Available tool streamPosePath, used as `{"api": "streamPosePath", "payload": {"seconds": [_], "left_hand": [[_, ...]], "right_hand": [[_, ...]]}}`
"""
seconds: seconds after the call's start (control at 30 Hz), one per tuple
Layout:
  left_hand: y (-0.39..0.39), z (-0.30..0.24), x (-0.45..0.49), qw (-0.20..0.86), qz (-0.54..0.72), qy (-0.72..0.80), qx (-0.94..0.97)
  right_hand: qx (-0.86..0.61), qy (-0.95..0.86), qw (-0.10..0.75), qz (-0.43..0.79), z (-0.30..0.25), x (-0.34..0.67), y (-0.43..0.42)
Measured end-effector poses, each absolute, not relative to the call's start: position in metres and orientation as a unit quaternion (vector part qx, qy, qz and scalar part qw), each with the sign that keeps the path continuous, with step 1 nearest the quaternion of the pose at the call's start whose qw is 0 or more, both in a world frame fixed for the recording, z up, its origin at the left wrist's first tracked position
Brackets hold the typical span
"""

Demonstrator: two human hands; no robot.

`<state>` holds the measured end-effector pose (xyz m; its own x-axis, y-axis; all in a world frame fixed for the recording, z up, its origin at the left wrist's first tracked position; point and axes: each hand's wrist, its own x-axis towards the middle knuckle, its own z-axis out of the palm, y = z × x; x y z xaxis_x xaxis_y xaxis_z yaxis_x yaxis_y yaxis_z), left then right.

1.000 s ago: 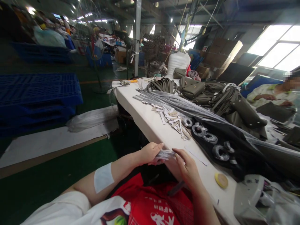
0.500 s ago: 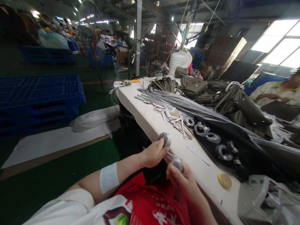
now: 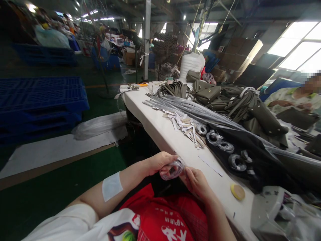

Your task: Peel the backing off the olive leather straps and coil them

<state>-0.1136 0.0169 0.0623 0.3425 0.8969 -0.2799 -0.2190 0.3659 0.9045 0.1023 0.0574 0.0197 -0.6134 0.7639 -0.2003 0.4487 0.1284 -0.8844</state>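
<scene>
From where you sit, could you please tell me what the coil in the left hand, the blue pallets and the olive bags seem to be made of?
Coil: glossy, apparently clear plastic wrap, given its bright highlights; what lies inside is unclear.
Blue pallets: probably dull molded plastic, judging by even color and gridded decks.
Olive bags: smooth leather or imitation leather, from their soft sheen.

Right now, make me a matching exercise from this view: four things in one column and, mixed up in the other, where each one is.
Things:
1. Yellow-edged disc
2. Coil at centre
3. Blue pallets
4. Pale strips

Places:
A. Held in the left hand
B. Heaped on the table, beside loose coils
C. On the table, beside the pale device
D. Stacked at the picture's left

Pairs: 1-C, 2-A, 3-D, 4-B
</scene>
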Motion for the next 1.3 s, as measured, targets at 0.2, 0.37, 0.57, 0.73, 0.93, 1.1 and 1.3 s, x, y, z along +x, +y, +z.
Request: {"api": "streamPosePath", "payload": {"seconds": [0.2, 0.37, 0.57, 0.73, 0.93, 1.1, 1.3], "left_hand": [[0.022, 0.061, -0.097, 0.744, 0.535, 0.3, 0.267], [0.021, 0.049, -0.077, 0.744, 0.6, 0.245, 0.165], [0.018, 0.028, -0.086, 0.607, 0.571, 0.427, 0.351], [0.014, 0.036, -0.094, 0.405, 0.388, 0.47, 0.681], [-0.02, 0.009, -0.068, 0.42, 0.347, 0.518, 0.659], [-0.05, -0.018, -0.064, 0.493, 0.285, 0.523, 0.634], [-0.047, 0.001, -0.074, 0.51, 0.259, 0.509, 0.644]], "right_hand": [[-0.373, -0.657, 0.321, 0.571, 0.003, 0.054, 0.024], [-0.432, -0.554, 0.372, 0.607, 0.012, 0.042, 0.017], [-0.423, -0.689, 0.262, 0.527, 0.023, 0.085, 0.041], [-0.339, -0.796, 0.039, 0.5, 0.03, 0.113, 0.05], [-0.309, -0.761, 0.051, 0.568, 0.008, 0.121, 0.04], [-0.455, -0.77, 0.071, 0.441, -0.005, 0.149, 0.06], [-0.617, -0.764, 0.138, 0.133, -0.012, 0.187, 0.122]]}}
